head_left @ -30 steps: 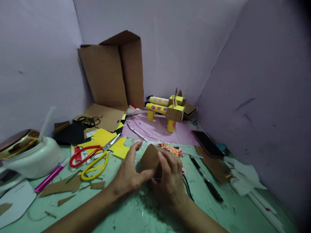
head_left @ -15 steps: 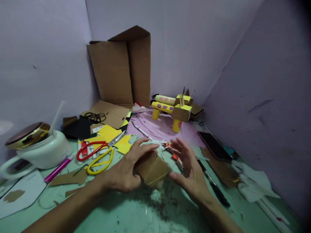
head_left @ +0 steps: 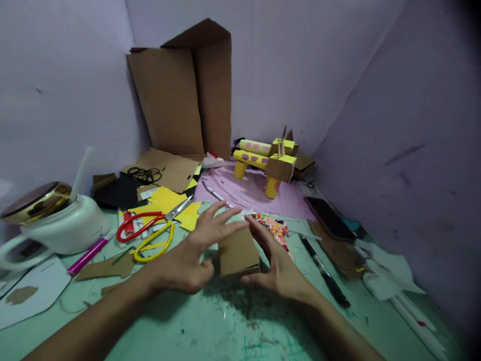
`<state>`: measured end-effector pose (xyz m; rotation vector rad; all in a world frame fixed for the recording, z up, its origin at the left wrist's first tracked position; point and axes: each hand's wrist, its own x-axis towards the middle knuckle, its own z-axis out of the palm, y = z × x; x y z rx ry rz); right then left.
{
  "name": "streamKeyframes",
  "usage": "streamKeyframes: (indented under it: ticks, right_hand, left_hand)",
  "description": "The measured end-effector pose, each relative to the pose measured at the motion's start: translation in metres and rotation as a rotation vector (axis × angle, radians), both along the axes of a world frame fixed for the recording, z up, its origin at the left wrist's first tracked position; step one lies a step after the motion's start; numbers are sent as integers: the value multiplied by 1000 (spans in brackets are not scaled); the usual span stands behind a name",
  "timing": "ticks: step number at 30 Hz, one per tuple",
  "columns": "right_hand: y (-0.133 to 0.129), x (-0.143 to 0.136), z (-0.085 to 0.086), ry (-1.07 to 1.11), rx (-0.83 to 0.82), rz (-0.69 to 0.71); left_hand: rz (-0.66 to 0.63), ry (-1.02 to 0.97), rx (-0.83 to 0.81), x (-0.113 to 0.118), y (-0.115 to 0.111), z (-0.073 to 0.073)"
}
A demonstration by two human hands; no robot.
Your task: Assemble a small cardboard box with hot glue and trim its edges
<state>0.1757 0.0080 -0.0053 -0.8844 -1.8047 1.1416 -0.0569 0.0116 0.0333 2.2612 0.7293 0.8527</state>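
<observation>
- Box (head_left: 238, 254) of brown cardboard: between both hands.
- Left hand (head_left: 193, 253): left of box, fingers spread, thumb apart.
- Right hand (head_left: 280, 263): open, curved around box's right side; firm contact unclear.
- Scissors (head_left: 171, 215): left of box.
- Black pen (head_left: 323, 271): right of box.

Small brown cardboard box (head_left: 237, 252), closed-looking, slightly angled, between the hands (head_left: 233, 255) above green tabletop (head_left: 210, 326).
</observation>
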Motion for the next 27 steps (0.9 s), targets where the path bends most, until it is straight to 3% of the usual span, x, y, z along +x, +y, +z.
streamKeyframes:
  ticks: [6, 10, 15, 19, 25, 27]
  right_hand:
    - [4, -1, -5, 169, -42, -140]
    - [2, 1, -6, 18, 70, -153]
    - [-7, 1, -9, -167, 287, -260]
    - [-11, -1, -8, -91, 261, -331]
    - [-9, 12, 8, 210, 407, -694]
    - [-9, 12, 9, 152, 322, -682]
  left_hand:
    - [90, -44, -415, 2, -2, -11]
    - [215, -126, -418, 13, -2, -23]
    - [192, -208, -419, 21, -2, -28]
    - [215, -187, -445, 23, -2, -26]
    - [291, -118, -497, 18, 1, -24]
    - [283, -109, -516, 17, 2, -24]
